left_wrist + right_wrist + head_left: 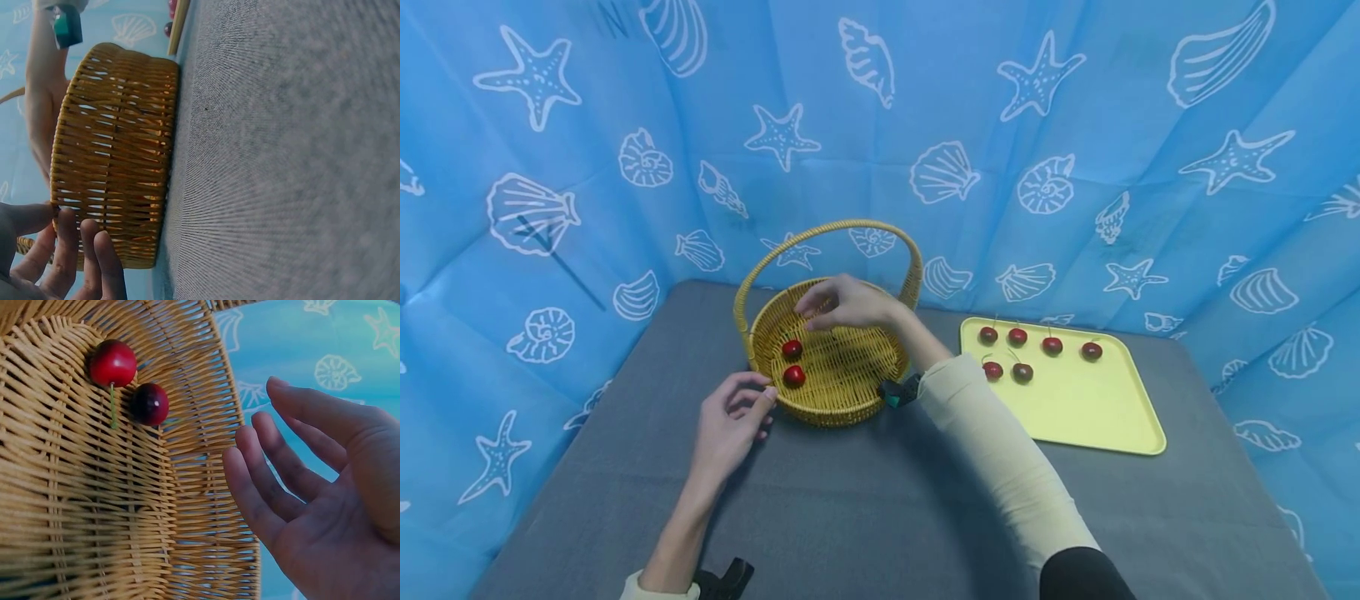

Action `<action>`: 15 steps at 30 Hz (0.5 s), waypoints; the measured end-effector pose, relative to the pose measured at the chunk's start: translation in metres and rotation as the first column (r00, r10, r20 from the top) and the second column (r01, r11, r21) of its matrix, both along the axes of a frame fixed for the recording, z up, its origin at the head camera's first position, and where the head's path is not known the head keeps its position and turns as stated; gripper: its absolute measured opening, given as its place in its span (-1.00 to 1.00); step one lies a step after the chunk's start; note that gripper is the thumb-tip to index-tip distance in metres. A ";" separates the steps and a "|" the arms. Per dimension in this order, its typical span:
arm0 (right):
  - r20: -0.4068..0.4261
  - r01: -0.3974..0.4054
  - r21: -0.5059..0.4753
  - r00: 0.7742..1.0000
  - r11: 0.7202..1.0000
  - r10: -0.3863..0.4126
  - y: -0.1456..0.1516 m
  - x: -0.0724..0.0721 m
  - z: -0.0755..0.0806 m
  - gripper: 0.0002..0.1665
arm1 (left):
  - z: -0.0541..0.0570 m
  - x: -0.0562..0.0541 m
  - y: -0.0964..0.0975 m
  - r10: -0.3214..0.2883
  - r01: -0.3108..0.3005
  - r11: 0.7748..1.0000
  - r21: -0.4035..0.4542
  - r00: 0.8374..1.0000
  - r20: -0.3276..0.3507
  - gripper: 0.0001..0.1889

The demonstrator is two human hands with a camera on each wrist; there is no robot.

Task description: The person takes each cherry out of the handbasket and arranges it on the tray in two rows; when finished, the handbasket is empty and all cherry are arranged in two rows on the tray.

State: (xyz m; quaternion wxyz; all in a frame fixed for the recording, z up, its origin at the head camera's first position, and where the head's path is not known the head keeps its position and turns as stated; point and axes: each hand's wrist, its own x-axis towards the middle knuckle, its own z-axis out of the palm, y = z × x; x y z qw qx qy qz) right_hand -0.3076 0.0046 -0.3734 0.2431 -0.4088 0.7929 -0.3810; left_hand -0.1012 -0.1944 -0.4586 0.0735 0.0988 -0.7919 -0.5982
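A yellow wicker basket (842,410) with a tall arched handle stands on the grey cloth. Two red cherries lie inside it toward the left: an upper cherry (792,349) and a lower cherry (794,377). At the basket's left front, my left hand (730,421) pinches the rim between thumb and fingers, with the wicker wall (115,144) beside the fingertips. Above the basket hovers my right hand (850,302), its fingers relaxed and apart. The right wrist view shows that hand (319,481) holding nothing, a short way from both cherries.
Right of the basket lies a pale yellow tray (1097,408) with several stemmed cherries (1052,346) along its back and left. A blue curtain (865,125) with white shells and starfish hangs behind. The basket's handle (857,223) arches up behind my right hand.
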 end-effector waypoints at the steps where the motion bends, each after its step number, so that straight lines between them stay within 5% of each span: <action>1: 0.004 -0.004 -0.003 1.000 1.000 0.004 -0.002 -0.002 -0.002 -0.55 | 0.000 0.000 0.000 -0.001 0.001 1.000 -0.001 1.000 -0.002 -0.69; 9: 0.134 0.061 -0.003 0.989 0.998 -0.060 -0.013 -0.010 -0.026 -0.57 | 0.001 0.000 0.001 -0.001 0.001 1.000 -0.003 1.000 -0.006 -0.70; 15: 0.153 0.074 0.037 0.985 0.997 -0.079 -0.017 -0.009 -0.036 -0.57 | 0.001 0.001 0.000 -0.005 0.005 1.000 0.006 1.000 -0.005 -0.69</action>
